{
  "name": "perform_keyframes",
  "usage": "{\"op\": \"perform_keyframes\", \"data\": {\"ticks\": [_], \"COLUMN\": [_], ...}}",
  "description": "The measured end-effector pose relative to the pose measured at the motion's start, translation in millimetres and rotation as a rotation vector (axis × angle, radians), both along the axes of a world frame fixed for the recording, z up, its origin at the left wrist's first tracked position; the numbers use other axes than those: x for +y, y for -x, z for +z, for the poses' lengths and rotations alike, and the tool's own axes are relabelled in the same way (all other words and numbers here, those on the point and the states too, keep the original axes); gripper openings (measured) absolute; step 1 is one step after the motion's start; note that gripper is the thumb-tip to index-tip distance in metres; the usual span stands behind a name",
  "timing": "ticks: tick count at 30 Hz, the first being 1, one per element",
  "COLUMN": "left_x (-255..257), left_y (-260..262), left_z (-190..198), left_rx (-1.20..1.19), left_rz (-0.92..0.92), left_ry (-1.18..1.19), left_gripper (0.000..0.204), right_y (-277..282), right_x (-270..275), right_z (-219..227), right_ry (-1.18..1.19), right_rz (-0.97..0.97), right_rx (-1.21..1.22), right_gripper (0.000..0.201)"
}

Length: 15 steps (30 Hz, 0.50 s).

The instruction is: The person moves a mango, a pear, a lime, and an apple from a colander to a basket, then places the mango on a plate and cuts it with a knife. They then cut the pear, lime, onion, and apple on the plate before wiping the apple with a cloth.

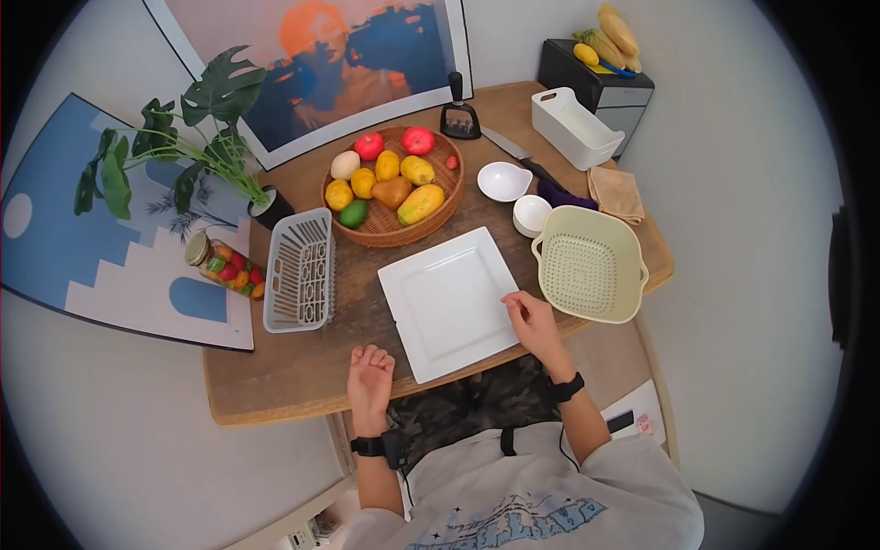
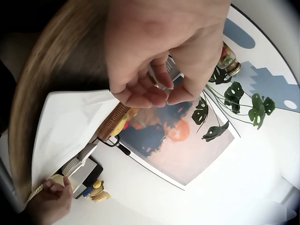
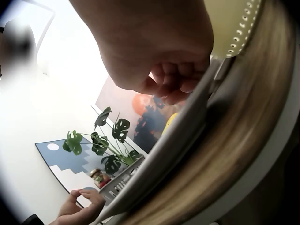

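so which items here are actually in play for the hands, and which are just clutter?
In play:
right hand, fingers on the edge of the white square plate
left hand, loosely curled, holding nothing, resting on the table beside the plate

Lying about:
fruit basket
colander
two small bowls
knife
grey rack
jar
plant

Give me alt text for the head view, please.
A person's right hand rests on the right edge of an empty white square plate on a wooden table; the left hand lies loosely curled nearby. Behind are a fruit basket and colander.
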<state>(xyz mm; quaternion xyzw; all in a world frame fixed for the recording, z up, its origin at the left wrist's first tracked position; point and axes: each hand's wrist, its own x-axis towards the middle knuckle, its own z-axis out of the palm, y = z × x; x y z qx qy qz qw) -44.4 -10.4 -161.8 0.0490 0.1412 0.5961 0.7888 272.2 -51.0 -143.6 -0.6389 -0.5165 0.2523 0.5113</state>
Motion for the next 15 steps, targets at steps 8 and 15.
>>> {"op": "perform_keyframes", "data": {"ticks": [8,15], "left_x": [-9,-12], "left_y": [3,3], "left_z": [-20,-22], "left_rx": [-0.117,-0.082], "left_rz": [-0.024,-0.058], "left_ry": [0.043,0.005], "left_gripper": [0.019,0.017], "right_y": [2,4], "right_x": [0,-4], "right_z": [-20,-27], "right_ry": [-0.080,-0.128], "right_rz": [-0.081,-0.089], "right_rx": [-0.006,-0.061], "right_gripper": [0.015,0.013]}}
